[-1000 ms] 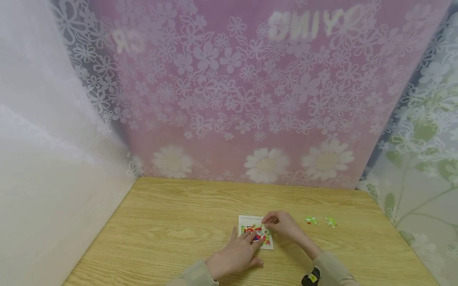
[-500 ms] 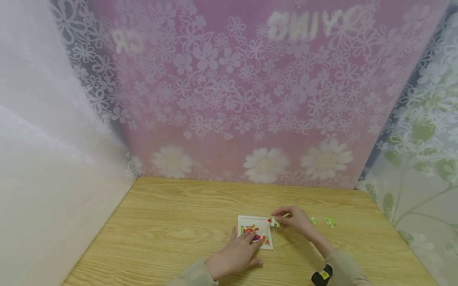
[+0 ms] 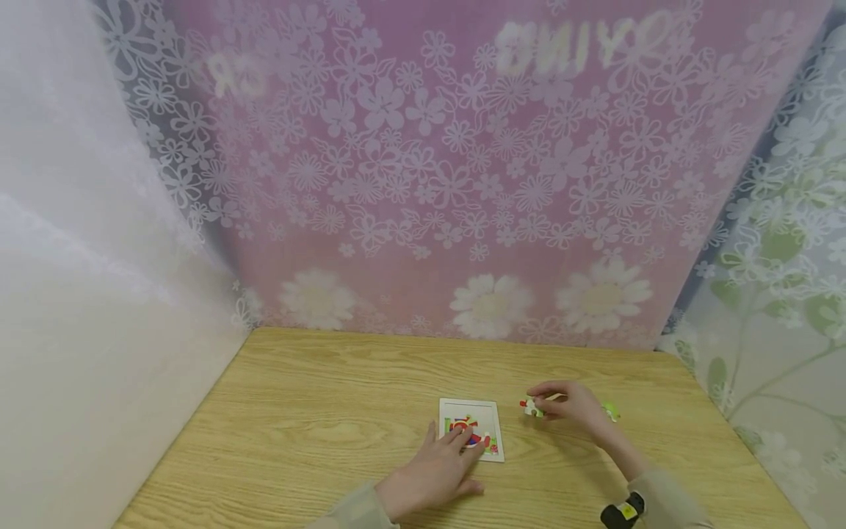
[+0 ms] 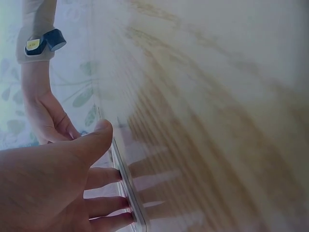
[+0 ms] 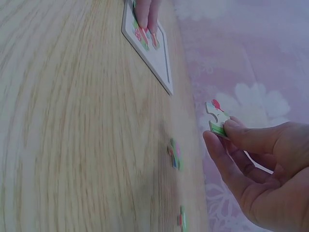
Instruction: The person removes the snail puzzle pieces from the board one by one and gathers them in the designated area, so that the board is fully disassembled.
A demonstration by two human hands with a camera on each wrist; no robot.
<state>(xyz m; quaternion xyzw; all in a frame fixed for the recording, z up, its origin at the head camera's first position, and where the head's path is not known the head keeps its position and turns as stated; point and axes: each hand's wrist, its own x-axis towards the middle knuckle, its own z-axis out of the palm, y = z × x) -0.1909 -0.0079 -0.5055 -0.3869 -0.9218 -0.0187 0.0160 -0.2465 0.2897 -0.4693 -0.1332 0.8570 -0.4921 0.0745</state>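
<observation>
A small jigsaw piece point(image 3: 530, 407), white and green with a red knob, is pinched between the thumb and fingertips of my right hand point(image 3: 573, 410). In the right wrist view the piece point(image 5: 217, 116) is held above the table. My left hand point(image 3: 432, 466) rests with spread, fairly straight fingers on the puzzle board point(image 3: 468, 406), a white-framed tray. Part of a red, blue and green picture is fitted in its lower portion, partly covered by those fingers. The board's upper and right parts show bare backing.
Two loose puzzle pieces lie on the wooden table point(image 3: 330, 411): in the right wrist view, a nearer piece point(image 5: 175, 153) and a farther piece point(image 5: 182, 220). The head view shows only one green piece point(image 3: 611, 413) beside the right hand. A floral curtain point(image 3: 429, 184) hangs behind the table.
My right hand has lifted the piece off the board's right side and carried it rightward, away from the frame. The left hand has stayed on the board.
</observation>
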